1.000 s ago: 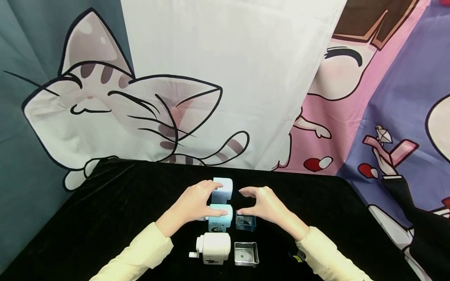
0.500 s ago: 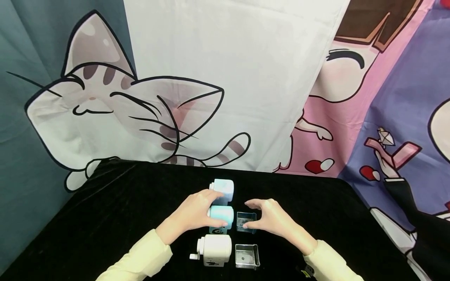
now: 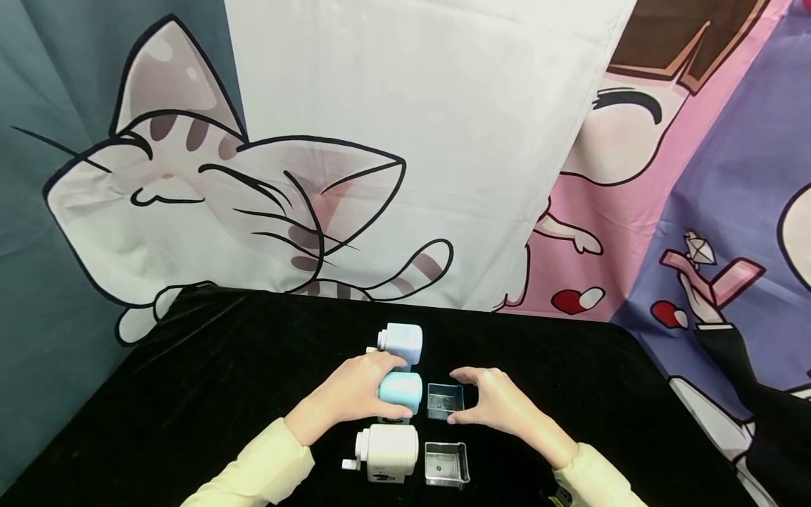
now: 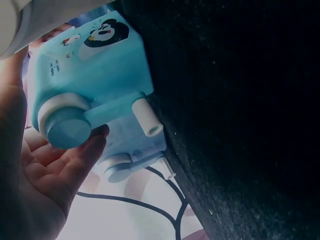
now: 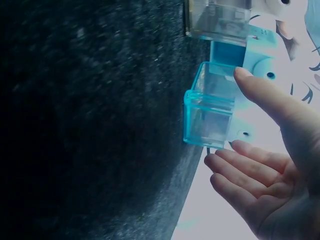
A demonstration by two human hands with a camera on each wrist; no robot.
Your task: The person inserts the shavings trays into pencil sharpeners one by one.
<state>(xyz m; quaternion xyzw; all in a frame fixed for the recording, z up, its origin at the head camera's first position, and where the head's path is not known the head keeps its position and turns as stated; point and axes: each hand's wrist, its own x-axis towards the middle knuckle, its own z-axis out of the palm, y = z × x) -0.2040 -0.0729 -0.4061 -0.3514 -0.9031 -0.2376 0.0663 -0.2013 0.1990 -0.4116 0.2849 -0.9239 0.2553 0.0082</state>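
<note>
My left hand (image 3: pixel 348 389) holds the turquoise hand-crank pencil sharpener (image 3: pixel 402 391), thumb on its near side and fingers on its far side. The left wrist view shows the crank side of this sharpener (image 4: pixel 95 75), with a panda picture on its face and the fingers curled behind it. Just right of it stands its clear blue shavings drawer (image 3: pixel 445 400), out of the body. My right hand (image 3: pixel 507 403) is beside that drawer with thumb and fingers spread apart. In the right wrist view the hand (image 5: pixel 265 170) holds nothing, and the drawer (image 5: pixel 212 110) stands on the cloth.
A white pencil sharpener (image 3: pixel 390 451) stands nearest, with its clear drawer (image 3: pixel 446 463) to its right. Behind the turquoise one is a pale blue sharpener (image 3: pixel 404 341). Black cloth (image 3: pixel 190 394) covers the table, and a printed curtain (image 3: pixel 405 105) hangs at the back.
My right hand has drawn back rightward and slightly nearer, away from the blue drawer, which stays in place. The left hand has come down a little around the turquoise sharpener.
</note>
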